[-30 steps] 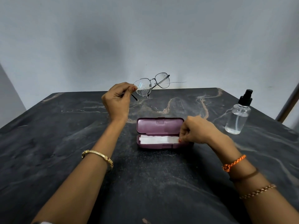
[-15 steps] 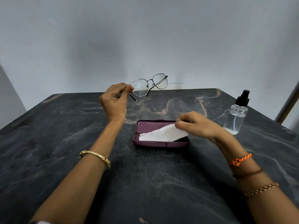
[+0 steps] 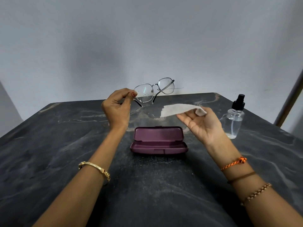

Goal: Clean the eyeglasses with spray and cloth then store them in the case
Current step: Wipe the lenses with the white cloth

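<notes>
- Plain pale grey wall (image 3: 147, 38) behind, filling the upper half of the view; slanted brown post (image 3: 290, 99) at the far right edge
- Dark stone-look table (image 3: 49, 153) with pale veining, spanning the whole lower half
- Left hand (image 3: 117, 108) raised above the far part of the table, fingers curled, thumb and forefinger pinching the left rim of the eyeglasses (image 3: 153, 91); gold bangle (image 3: 95, 169) on that wrist
- Right hand (image 3: 201, 123) raised palm-up to the right of centre, fingers mostly spread, white cloth (image 3: 177, 109) caught between thumb and fingers at one end, the rest of the cloth sticking out leftward in the air
- Orange cord, brown band and bead bracelet (image 3: 255, 193) on the right forearm
- Purple case (image 3: 158, 140) on the table between the two forearms, lid open and tipped back, tray facing the camera with nothing visible inside
- Clear spray bottle (image 3: 233, 120) with black pump head, upright on the table, right of the right hand, well apart from the case
- Eyeglasses held clear of the table, thin metal frame, temples folded, droplets visible on both lenses, tilted up toward the right
</notes>
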The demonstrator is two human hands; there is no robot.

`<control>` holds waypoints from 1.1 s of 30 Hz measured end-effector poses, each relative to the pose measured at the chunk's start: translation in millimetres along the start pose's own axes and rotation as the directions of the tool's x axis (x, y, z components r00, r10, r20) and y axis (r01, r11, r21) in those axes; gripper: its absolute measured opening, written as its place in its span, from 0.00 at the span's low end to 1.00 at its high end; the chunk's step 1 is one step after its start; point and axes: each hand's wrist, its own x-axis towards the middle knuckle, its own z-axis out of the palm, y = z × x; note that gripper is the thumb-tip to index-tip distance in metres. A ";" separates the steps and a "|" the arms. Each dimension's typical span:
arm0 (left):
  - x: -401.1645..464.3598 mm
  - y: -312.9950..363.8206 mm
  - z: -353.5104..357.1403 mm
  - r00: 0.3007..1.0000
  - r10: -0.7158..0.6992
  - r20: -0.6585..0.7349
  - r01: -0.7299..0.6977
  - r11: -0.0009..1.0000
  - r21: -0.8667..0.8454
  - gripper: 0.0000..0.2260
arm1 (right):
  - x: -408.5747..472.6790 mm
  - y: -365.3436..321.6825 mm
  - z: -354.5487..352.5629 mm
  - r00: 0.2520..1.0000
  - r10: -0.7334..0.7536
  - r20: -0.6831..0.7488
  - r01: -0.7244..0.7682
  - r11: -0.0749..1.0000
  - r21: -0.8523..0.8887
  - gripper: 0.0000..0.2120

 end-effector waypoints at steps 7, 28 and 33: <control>-15.9 3.8 14.9 0.987 0.033 0.158 -0.025 0.998 -0.054 0.09 | 2.4 -7.6 0.6 0.987 -0.155 -0.044 0.161 0.921 0.354 0.23; -22.2 13.4 23.7 0.945 0.075 0.319 -0.070 0.997 -0.027 0.10 | 3.5 -3.9 -0.7 0.983 -0.160 -0.085 0.175 0.961 0.214 0.02; -30.9 17.9 30.3 0.927 0.093 0.363 -0.084 0.996 -0.043 0.10 | 3.5 -3.5 -2.7 0.971 -0.199 -0.133 0.214 0.970 0.112 0.03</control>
